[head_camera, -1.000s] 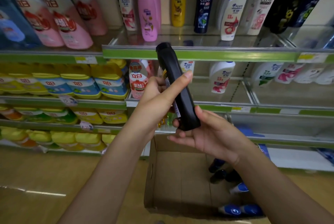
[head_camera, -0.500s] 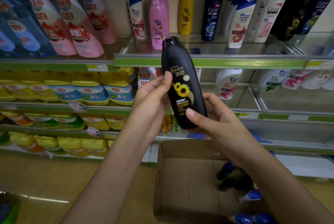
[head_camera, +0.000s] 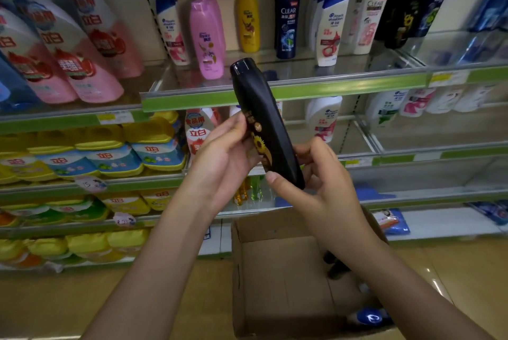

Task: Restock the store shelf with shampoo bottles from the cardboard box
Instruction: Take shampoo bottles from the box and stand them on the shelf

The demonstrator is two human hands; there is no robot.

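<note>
- Black shampoo bottle (head_camera: 268, 131): held tilted, cap up, before the shelf (head_camera: 288, 91), above the cardboard box (head_camera: 275, 279).
- Left hand (head_camera: 225, 158) and right hand (head_camera: 319, 188): both grips closed around its lower body.
- Handling: likely rigid, glossy, slippery, moderately heavy; hold at mid-body.

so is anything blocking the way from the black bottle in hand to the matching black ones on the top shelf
Nothing visible does. Both the left hand and right hand hold the black bottle in open air before the shelving. The matching black bottles stand at the upper right, with bare shelf in front of them.
</note>
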